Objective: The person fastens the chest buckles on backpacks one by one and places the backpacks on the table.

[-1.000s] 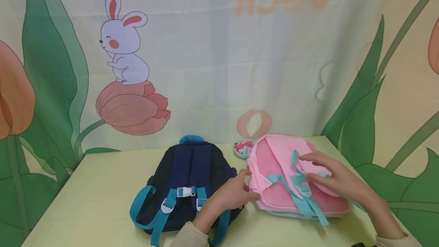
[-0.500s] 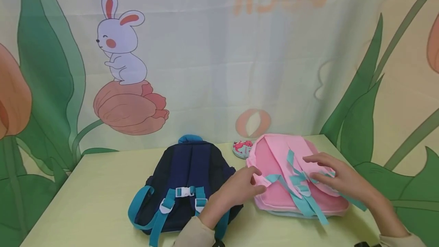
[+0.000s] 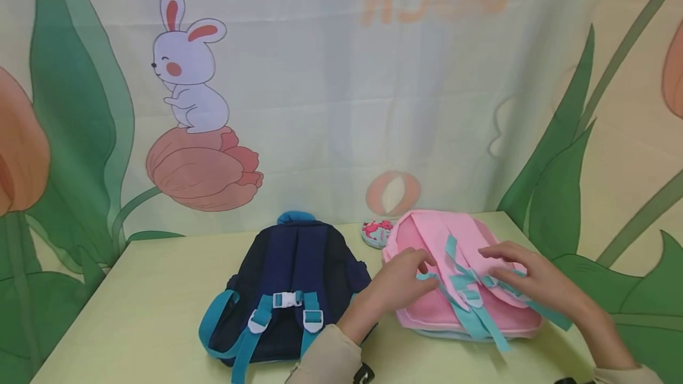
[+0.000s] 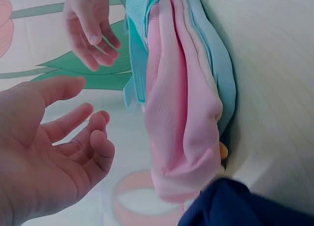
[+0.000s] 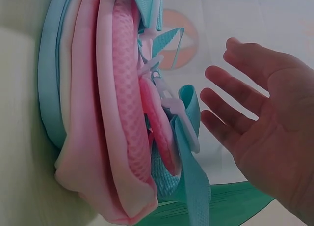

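Note:
A pink backpack [image 3: 421, 248] with turquoise straps [image 3: 472, 316] lies on the table, its strap side up. Over its left part hovers my left hand [image 3: 401, 280], fingers loosely bent and holding nothing. The left wrist view shows a gap between that hand [image 4: 59, 152] and the pink backpack [image 4: 184, 103]. Above the bag's right side is my right hand [image 3: 539, 280], also holding nothing. In the right wrist view its relaxed fingers are close to a turquoise strap [image 5: 196, 186] and a white buckle [image 5: 176, 110]; whether they touch is unclear.
To the left lies a dark blue backpack [image 3: 296, 259] with teal straps and a white clip [image 3: 286, 299]. A small patterned red-and-turquoise item [image 3: 376, 233] sits behind the pink bag, partly hidden. A printed curtain [image 3: 320, 105] hangs behind the table [image 3: 149, 313].
My left hand has moved right, from the gap between the bags to over the pink backpack. My right hand has shifted slightly right and down, away from the upright strap end.

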`<state>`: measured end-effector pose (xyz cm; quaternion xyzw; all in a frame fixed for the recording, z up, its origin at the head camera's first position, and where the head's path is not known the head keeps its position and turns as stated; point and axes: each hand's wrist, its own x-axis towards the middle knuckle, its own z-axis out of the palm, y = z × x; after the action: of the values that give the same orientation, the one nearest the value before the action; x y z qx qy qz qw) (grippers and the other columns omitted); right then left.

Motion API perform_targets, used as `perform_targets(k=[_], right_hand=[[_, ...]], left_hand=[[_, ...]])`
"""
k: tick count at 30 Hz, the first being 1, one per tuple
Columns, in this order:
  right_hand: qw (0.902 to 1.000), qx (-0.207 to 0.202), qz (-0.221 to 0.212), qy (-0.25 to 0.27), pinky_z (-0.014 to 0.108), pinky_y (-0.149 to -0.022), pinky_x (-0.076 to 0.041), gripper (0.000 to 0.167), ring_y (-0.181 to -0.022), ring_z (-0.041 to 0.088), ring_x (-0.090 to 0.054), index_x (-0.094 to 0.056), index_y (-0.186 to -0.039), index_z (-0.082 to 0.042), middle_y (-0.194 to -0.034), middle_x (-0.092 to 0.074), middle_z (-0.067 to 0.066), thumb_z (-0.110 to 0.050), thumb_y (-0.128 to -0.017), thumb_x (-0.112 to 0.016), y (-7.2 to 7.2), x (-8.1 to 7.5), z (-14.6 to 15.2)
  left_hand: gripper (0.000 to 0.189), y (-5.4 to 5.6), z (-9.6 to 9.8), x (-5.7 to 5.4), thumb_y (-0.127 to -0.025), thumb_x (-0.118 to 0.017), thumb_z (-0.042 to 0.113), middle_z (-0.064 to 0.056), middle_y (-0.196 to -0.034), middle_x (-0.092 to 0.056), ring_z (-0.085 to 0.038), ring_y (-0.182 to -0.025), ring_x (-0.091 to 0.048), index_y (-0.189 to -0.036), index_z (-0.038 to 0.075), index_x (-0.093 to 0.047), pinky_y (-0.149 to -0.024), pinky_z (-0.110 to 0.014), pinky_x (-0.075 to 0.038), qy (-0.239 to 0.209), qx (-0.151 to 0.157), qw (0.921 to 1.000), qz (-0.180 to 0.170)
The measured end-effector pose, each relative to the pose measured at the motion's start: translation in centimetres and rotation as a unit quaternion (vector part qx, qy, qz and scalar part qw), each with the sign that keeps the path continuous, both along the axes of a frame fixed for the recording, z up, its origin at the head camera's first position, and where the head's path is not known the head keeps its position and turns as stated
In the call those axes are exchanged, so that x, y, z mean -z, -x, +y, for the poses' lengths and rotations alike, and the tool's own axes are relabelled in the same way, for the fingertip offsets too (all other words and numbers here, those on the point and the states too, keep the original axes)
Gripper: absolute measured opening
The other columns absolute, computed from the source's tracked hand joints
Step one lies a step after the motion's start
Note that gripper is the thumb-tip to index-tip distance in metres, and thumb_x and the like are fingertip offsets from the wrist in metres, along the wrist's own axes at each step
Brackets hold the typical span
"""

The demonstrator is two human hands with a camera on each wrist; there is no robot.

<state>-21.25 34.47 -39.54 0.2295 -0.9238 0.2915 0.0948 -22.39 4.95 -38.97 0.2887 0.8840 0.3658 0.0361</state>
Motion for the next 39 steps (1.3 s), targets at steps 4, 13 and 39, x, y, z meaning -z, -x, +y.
perform_targets(k=[4, 13, 39], right_hand=[[0.9998, 0.002, 0.02, -0.009, 0.014, -0.09, -0.044, 0.035, -0.111, -0.001, -0.054, -0.063, -0.13, -0.024, -0.124, -0.065, -0.002, -0.024, -0.095, -0.067, 0.4, 0.1, 0.4], [0.9997, 0.011, 0.014, -0.015, 0.02, -0.09, -0.047, 0.031, -0.108, 0.003, -0.058, -0.066, -0.127, -0.02, -0.12, -0.068, 0.0, -0.023, -0.096, -0.066, 1.0, 0.7, 0.9], [0.9974, -0.019, -0.068, -0.011, 0.021, -0.087, -0.054, 0.032, -0.105, -0.002, -0.06, -0.065, -0.124, -0.003, -0.118, -0.068, 0.012, -0.017, -0.094, -0.068, 2.7, 2.7, 2.3]], left_hand=[[0.033, 0.2, 1.1, 0.2, -0.092, -0.067, 0.028, 0.002, -0.107, -0.063, -0.01, -0.094, -0.059, -0.122, 0.014, -0.066, -0.079, -0.017, -0.047, -0.003, -0.001, 0.9999, 0.01], [0.035, 0.9, 2.7, 1.0, -0.093, -0.068, 0.028, 0.003, -0.111, -0.062, -0.003, -0.088, -0.055, -0.126, 0.02, -0.062, -0.077, -0.016, -0.048, -0.017, -0.014, 0.9997, 0.005], [0.047, 2.8, 7.7, 4.0, -0.092, -0.068, 0.04, 0.013, -0.125, -0.059, 0.001, -0.089, -0.054, -0.136, 0.03, -0.056, -0.084, -0.021, -0.05, 0.112, -0.017, 0.9932, 0.028]])
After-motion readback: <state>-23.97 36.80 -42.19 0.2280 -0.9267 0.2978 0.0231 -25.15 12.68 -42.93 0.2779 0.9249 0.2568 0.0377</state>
